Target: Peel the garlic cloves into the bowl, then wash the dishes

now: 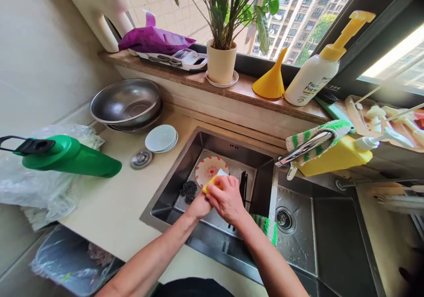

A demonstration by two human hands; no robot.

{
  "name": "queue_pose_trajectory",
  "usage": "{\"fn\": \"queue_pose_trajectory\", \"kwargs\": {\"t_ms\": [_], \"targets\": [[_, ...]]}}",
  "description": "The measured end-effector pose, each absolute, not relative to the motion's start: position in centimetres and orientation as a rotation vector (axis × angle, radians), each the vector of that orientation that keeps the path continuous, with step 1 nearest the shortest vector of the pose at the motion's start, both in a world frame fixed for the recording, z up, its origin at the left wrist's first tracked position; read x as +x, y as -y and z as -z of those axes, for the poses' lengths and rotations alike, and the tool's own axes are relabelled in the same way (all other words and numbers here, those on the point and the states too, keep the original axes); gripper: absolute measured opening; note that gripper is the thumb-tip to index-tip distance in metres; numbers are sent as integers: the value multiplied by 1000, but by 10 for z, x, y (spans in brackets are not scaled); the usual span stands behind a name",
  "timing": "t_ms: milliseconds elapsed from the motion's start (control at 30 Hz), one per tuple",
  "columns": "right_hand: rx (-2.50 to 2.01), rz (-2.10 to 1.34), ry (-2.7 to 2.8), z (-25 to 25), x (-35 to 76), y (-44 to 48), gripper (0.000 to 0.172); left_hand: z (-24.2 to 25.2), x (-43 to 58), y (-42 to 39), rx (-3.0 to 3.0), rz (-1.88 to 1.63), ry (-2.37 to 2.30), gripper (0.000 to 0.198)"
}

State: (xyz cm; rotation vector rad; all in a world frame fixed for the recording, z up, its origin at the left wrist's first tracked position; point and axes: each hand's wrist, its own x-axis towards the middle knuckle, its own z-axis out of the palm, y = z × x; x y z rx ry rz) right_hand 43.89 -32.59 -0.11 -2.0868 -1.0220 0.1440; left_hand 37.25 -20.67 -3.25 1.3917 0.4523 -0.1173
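Observation:
Over the left basin of the steel sink [165,200], my hands meet. My right hand [228,199] is closed, its fingers pressed on a yellow sponge [208,185]. My left hand [199,206] is closed just below it, its fingers mostly hidden by the right. A smooth white piece [221,172] sticks out beyond my fingers; its kind is hidden. Beneath, in the basin, lie a plate with red spots [207,167], a black scouring ball [188,191] and dark chopsticks [243,184].
A green-and-white cloth [261,222] hangs over the divider; another [311,140] wraps the faucet [291,153]. Small white dishes [160,138], a sink strainer [141,159], metal bowls [127,105] and a green bottle [76,158] stand left. The sill holds a potted plant [221,63] and yellow funnel [271,83].

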Motion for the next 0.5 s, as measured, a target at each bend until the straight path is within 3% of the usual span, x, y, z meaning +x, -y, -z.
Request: {"fn": "queue_pose_trajectory", "kwargs": {"t_ms": [133,300,500], "targets": [[-2093,-221,862,-1,452,320,28,23,361,211,1373,371,-263,21],[-2025,-282,1185,-12,441,317,15,19,357,207,1333,147,-347,25],[-1491,-660,470,5,471,328,31,6,346,208,1189,354,-208,31]]}}
